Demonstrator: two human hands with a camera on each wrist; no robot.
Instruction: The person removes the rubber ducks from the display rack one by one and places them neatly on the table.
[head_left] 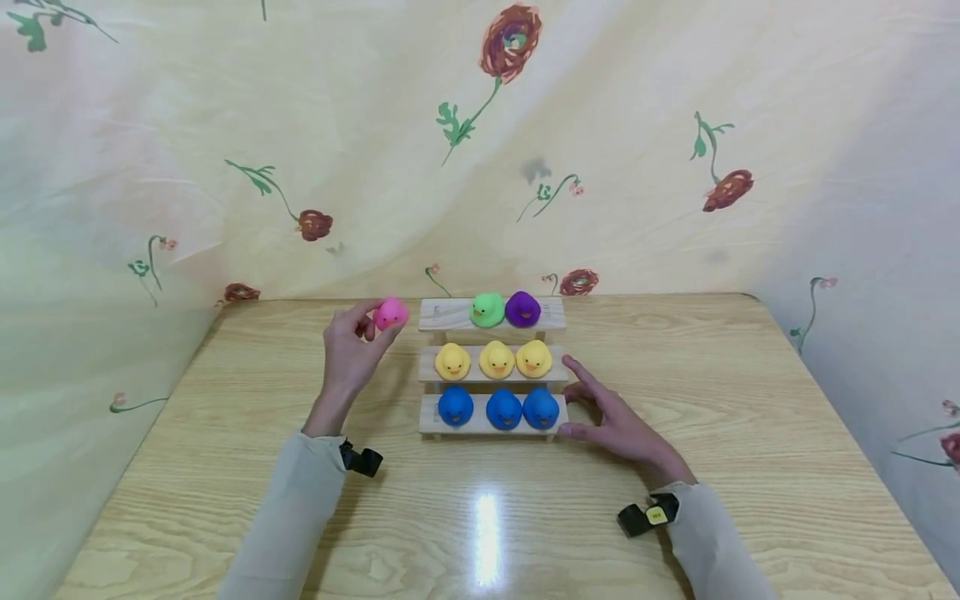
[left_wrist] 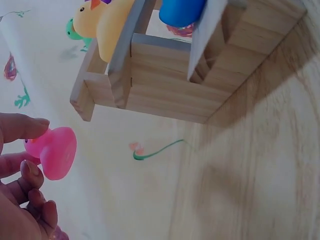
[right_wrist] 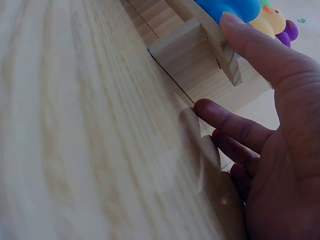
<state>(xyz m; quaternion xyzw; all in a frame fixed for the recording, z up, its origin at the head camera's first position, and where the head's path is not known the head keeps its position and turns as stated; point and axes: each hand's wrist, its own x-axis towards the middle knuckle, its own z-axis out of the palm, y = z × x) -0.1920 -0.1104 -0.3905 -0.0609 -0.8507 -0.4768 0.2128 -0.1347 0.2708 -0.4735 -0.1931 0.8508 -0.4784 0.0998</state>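
My left hand (head_left: 356,346) pinches a pink rubber duck (head_left: 390,314) between thumb and fingers, left of the stand's top shelf. In the left wrist view the pink duck (left_wrist: 59,152) is held apart from the stand. A three-tier wooden stand (head_left: 450,314) carries a green duck (head_left: 487,309) and a purple duck (head_left: 522,309) on top. Yellow ducks (head_left: 497,359) sit on the middle shelf and blue ducks (head_left: 504,409) on the lowest. My right hand (head_left: 611,421) is at the stand's right end, fingers spread. Its thumb (right_wrist: 260,47) lies by the lowest shelf's end, close to a blue duck.
The stand rests on a wood-grain table (head_left: 225,467) whose back edge meets a flowered cloth (head_left: 375,125). On the top shelf, bare wood shows left of the green duck. Gaps separate the leftmost yellow and blue ducks from their neighbours.
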